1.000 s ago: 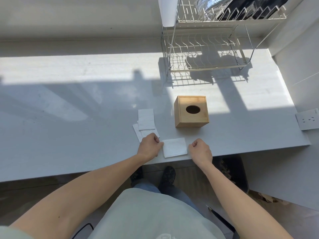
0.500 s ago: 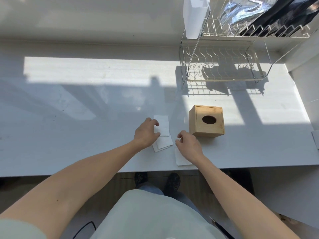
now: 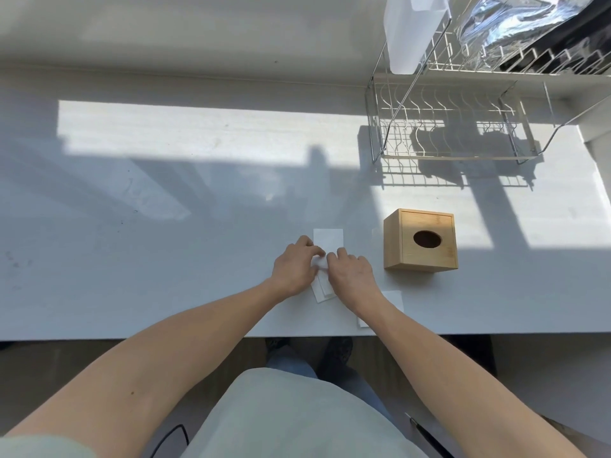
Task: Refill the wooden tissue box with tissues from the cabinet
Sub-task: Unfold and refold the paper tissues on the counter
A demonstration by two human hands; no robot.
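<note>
1. As both hands meet over the small stack of tissues (image 3: 327,241) on the white bench (image 3: 198,226), the step in hand looks to be gathering the loose sheets into one pile for the box (image 3: 420,241)
2. Left hand (image 3: 294,267) rests on the stack with fingers curled onto the top sheet; right hand (image 3: 350,272) comes in from the other side, fingers bent down and seemingly pinching a sheet's edge, though the exact hold is hidden between the hands
3. One more tissue (image 3: 393,300) lies apart near the bench's front edge, partly under the right forearm
4. Wooden and shut, the box stands upright just right of the hands, its oval hole dark, with no tissue showing through it
5. Next move, by judgement: square the stack, lift it, then open the box, since a folded pile will hardly pass the hole
6. Room is ample to the left; the wire rack (image 3: 453,127) stands well behind the box, and the lone tissue near the front edge could slip off
</note>
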